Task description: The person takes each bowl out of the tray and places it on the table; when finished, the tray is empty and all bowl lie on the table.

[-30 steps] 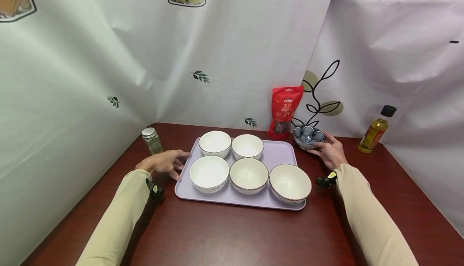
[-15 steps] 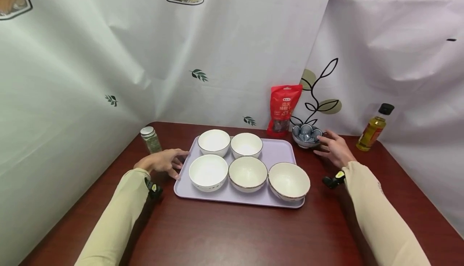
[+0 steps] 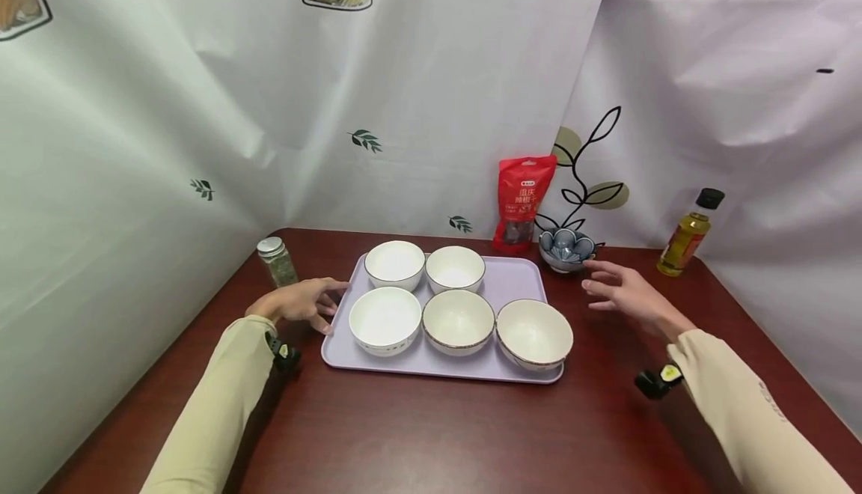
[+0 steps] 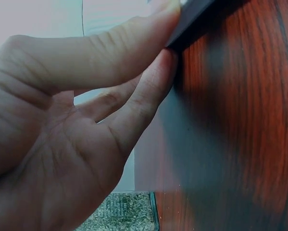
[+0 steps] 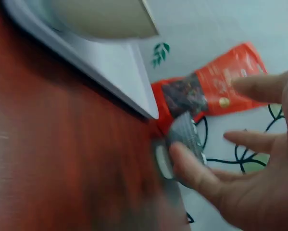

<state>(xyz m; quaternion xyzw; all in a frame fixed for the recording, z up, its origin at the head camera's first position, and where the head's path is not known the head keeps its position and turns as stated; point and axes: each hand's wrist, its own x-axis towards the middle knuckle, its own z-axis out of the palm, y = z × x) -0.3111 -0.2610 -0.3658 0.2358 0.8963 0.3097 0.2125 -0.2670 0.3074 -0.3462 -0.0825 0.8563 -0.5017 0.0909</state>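
Head view: the left hand (image 3: 301, 304) pinches the rim of the lilac tray (image 3: 515, 281) on the bench (image 3: 431, 434); lifting only that side could slide its five white bowls (image 3: 385, 320). The empty, loosely spread right hand (image 3: 629, 294), near the blue bowl (image 3: 562, 263), might knock it.
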